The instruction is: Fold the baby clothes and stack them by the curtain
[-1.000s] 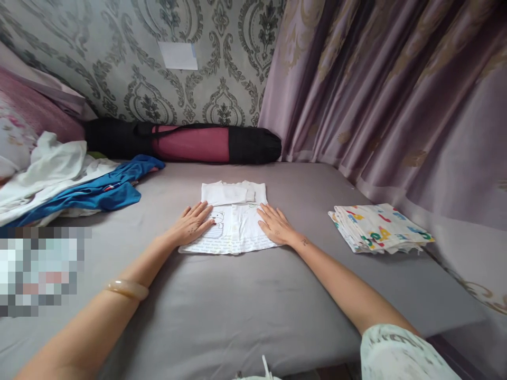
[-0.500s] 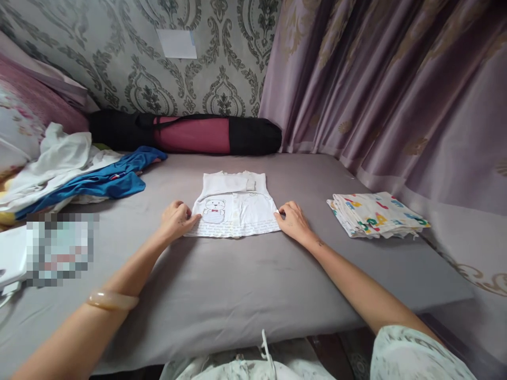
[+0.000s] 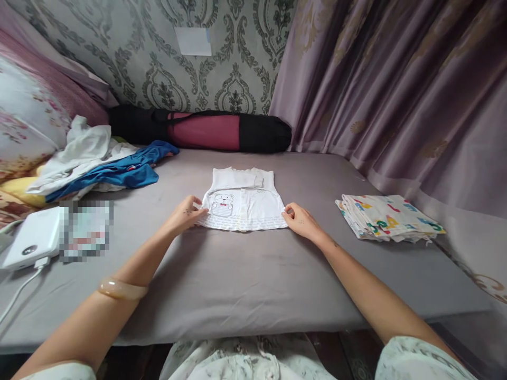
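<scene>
A small white baby shirt point(image 3: 253, 203) with a bear print lies flat on the grey bed sheet, its collar away from me. One sleeve is folded across its chest; the other sleeve is hard to make out. My left hand point(image 3: 187, 214) pinches the shirt's left side edge near the hem, thumb on top. At the opposite side edge, my right hand point(image 3: 301, 220) pinches the cloth between thumb and fingers. Both hands rest low, close to the sheet.
Folded cloths with a colourful print point(image 3: 390, 216) are stacked at the right. Rumpled white and blue clothes point(image 3: 119, 169) lie at the left, behind a white power bank point(image 3: 37, 237) with a cable. A black and pink long bag point(image 3: 206, 131) lies along the wall.
The view has shifted, so everything sits a little further right. Both hands stay at the shirt's side edges, and the shirt keeps nearly the same shape.
</scene>
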`<action>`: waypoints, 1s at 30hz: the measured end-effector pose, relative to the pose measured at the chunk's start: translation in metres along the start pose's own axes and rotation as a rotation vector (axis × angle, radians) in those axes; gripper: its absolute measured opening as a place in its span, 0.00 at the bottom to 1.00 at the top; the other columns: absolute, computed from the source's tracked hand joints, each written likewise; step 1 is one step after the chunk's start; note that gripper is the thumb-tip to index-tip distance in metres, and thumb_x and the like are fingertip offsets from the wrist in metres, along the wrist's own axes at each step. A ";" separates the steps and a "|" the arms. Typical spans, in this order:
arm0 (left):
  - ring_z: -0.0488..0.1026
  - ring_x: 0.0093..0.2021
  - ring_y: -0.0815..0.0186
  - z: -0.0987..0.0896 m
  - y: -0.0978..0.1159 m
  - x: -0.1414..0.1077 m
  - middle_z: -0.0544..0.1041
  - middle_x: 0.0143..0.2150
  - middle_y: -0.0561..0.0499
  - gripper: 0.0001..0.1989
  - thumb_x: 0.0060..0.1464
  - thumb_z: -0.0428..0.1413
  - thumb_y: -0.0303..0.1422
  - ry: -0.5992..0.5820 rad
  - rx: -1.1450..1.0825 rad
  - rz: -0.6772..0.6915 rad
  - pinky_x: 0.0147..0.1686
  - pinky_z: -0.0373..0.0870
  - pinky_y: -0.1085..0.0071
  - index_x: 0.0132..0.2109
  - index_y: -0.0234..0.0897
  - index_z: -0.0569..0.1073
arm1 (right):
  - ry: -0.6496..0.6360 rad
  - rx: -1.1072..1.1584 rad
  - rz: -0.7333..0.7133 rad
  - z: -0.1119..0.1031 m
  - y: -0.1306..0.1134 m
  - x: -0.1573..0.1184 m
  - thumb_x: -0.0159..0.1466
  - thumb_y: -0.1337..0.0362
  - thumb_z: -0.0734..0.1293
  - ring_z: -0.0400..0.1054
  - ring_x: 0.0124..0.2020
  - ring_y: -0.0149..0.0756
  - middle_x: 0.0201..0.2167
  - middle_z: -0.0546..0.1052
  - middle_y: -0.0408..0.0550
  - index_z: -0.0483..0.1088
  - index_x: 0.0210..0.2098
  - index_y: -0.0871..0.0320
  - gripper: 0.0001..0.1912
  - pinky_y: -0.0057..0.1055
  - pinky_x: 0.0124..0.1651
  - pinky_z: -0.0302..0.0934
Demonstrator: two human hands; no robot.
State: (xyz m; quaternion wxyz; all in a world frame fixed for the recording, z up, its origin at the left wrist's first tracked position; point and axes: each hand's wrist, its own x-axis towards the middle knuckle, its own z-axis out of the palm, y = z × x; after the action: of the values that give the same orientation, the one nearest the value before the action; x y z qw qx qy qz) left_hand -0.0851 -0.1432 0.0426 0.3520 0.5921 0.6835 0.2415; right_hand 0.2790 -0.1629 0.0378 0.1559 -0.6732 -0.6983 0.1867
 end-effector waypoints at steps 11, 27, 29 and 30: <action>0.64 0.21 0.69 0.002 0.002 0.015 0.65 0.19 0.57 0.26 0.43 0.59 0.48 0.046 -0.172 -0.063 0.20 0.60 0.74 0.43 0.31 0.73 | 0.033 -0.115 0.157 0.001 -0.001 0.003 0.61 0.53 0.63 0.69 0.29 0.36 0.26 0.76 0.46 0.71 0.27 0.56 0.15 0.28 0.27 0.50; 0.66 0.28 0.67 -0.022 -0.012 0.011 0.68 0.27 0.53 0.24 0.47 0.53 0.40 -0.279 -0.156 0.177 0.29 0.65 0.72 0.50 0.37 0.75 | -0.118 0.210 -0.121 -0.004 0.015 -0.001 0.62 0.64 0.59 0.65 0.27 0.30 0.34 0.75 0.42 0.70 0.50 0.55 0.18 0.26 0.33 0.59; 0.67 0.30 0.66 -0.023 -0.018 0.012 0.70 0.31 0.52 0.25 0.46 0.52 0.38 -0.281 -0.048 0.259 0.31 0.66 0.71 0.53 0.39 0.75 | -0.191 0.206 -0.232 -0.006 0.020 -0.003 0.60 0.69 0.58 0.66 0.30 0.30 0.41 0.75 0.45 0.71 0.51 0.54 0.21 0.27 0.36 0.60; 0.67 0.31 0.66 -0.023 -0.022 0.013 0.71 0.33 0.52 0.26 0.45 0.51 0.37 -0.256 0.010 0.308 0.33 0.67 0.71 0.53 0.40 0.75 | -0.196 0.186 -0.284 -0.007 0.022 -0.004 0.59 0.71 0.58 0.67 0.32 0.31 0.43 0.74 0.46 0.71 0.51 0.54 0.23 0.28 0.38 0.61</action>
State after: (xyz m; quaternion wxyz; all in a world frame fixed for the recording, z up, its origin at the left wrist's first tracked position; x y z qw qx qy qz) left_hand -0.1169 -0.1322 0.0382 0.3922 0.7172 0.5357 0.2119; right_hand 0.3021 -0.1664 0.0340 0.1735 -0.5293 -0.7776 0.2915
